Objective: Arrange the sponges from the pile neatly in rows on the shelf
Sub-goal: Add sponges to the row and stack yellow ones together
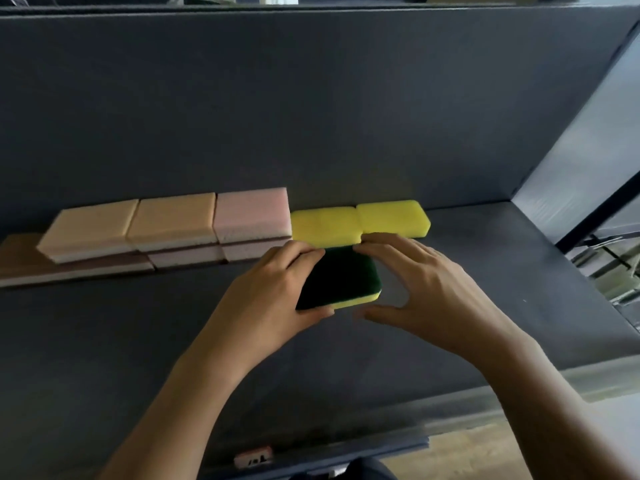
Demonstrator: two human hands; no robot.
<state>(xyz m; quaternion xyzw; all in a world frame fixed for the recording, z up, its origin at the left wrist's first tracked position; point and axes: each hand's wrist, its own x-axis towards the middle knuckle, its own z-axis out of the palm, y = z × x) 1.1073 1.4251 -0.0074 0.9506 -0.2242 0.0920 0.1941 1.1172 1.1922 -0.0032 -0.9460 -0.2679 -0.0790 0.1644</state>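
A sponge with a dark green scouring face up and a yellow body (341, 278) lies on the dark shelf (138, 323), just in front of two yellow sponges (325, 225) (393, 218) that sit side by side at the back wall. My left hand (273, 289) grips the green sponge, fingers on its far edge and thumb on its near edge. My right hand (426, 289) arches beside it. Its fingertips touch the far right corner and its thumb hovers just off the near edge.
Left of the yellow pair runs a row of stacked sponges: a pink one (251, 213) and two pale orange ones (173, 216) (91, 225) lie on lower sponges, and a brown one (20, 251) is at far left. A side panel (571, 150) closes the shelf's right end.
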